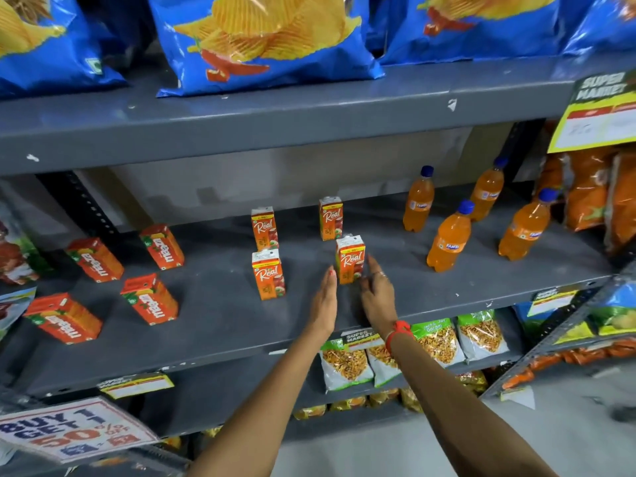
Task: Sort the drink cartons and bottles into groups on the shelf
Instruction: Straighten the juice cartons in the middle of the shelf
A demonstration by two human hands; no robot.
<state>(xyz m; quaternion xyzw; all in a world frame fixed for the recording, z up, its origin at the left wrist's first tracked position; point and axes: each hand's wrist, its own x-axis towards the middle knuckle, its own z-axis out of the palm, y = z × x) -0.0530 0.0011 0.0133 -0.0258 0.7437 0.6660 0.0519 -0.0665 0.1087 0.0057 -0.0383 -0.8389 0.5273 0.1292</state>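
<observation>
On the grey middle shelf [213, 321] stand several red Maaza cartons [151, 299] at the left, several orange Real juice cartons [268, 275] in the middle, and several orange Fanta bottles [449, 237] with blue caps at the right. The front right Real carton [350, 258] stands upright between my hands. My left hand [323, 304] is flat and open just left of it, fingertips near its lower left edge. My right hand [377, 294] is open just right of it, fingers spread, close to the carton's side. Neither hand grips anything.
Blue chip bags [265, 39] fill the shelf above. Orange snack packs [585, 191] crowd the right end beside the bottles. White and green snack packets [346, 364] sit on the shelf below. Price tags [599, 111] hang on shelf edges; a promo sign [72, 432] is at lower left.
</observation>
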